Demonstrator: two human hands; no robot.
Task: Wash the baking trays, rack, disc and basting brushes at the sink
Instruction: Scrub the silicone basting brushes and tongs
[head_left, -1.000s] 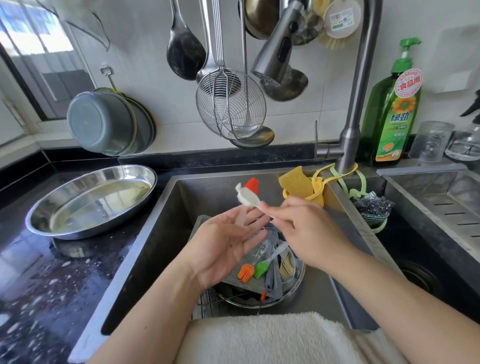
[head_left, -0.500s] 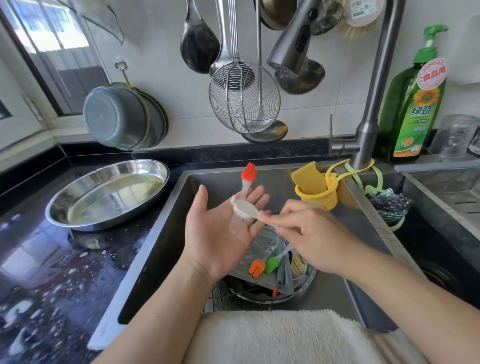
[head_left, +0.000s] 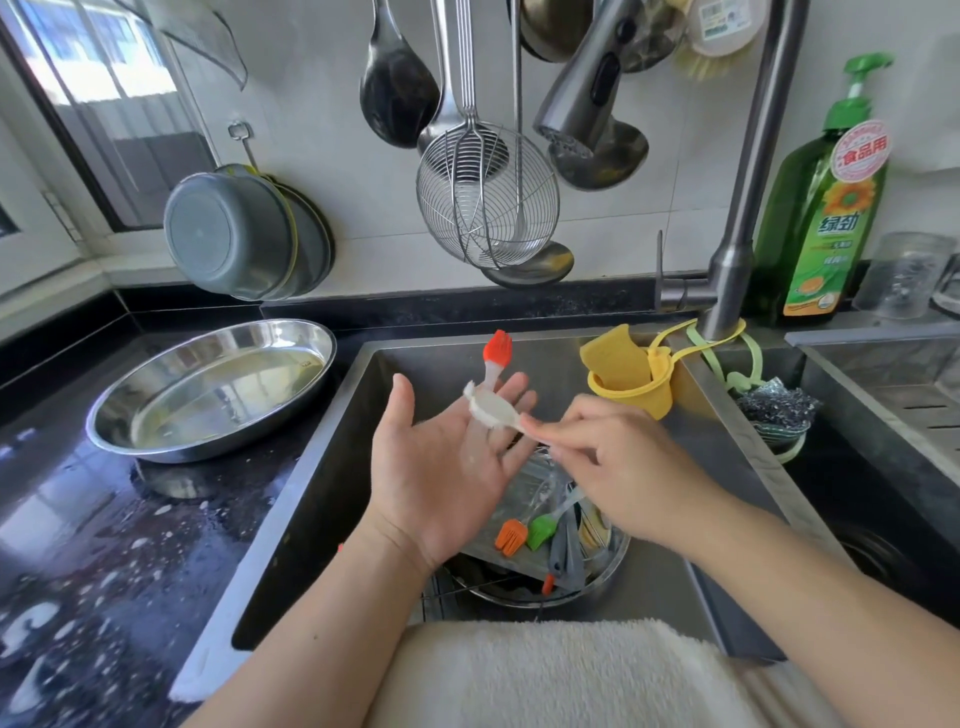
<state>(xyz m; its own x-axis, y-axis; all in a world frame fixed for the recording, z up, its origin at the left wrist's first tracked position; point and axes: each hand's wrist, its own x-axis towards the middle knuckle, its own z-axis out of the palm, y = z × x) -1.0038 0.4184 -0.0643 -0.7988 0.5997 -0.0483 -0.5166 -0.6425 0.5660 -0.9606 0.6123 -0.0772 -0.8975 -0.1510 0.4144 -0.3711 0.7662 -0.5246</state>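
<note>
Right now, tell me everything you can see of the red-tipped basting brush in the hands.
The red-tipped basting brush has a red-orange bristle head, silicone by its look, on a pale translucent handle. It lies across the upturned fingers of the left hand, head pointing away toward the sink's back wall. The right hand pinches a white scrubber and presses it on the handle. How the handle ends is hidden.
</note>
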